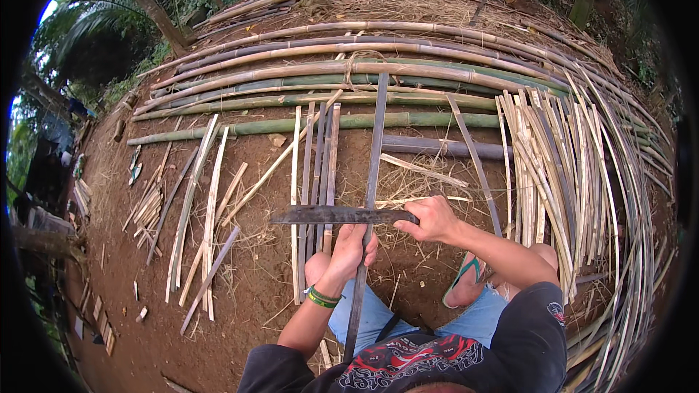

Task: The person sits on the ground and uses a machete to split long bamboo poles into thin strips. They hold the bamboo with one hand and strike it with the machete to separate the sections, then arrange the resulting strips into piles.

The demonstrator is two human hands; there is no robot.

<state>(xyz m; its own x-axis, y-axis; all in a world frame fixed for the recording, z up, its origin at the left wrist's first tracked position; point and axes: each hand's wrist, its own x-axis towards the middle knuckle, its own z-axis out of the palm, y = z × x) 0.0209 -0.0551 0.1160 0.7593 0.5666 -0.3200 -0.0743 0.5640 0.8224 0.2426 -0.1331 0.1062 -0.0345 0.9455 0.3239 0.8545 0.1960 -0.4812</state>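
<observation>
My right hand (431, 220) is closed around the handle of a machete (328, 215). Its long dark blade points left and lies across a dark bamboo strip (377, 138), just above my other hand. That strip runs from my lap up toward the bamboo poles. My left hand (351, 251) grips it below the blade, with a green and yellow band on the wrist. Whether the edge bites into the strip I cannot tell. Several upright-lying bamboo slats (321, 175) rest on the ground beyond and left of my left hand.
Long bamboo poles (306, 127) lie crosswise ahead. A big heap of split bamboo slats (550, 160) is at right, beside thin bent strips (633, 276). Loose slats (196, 196) and a small pile of short pieces (149, 207) lie at left. My sandalled foot (466, 284) is near the right arm.
</observation>
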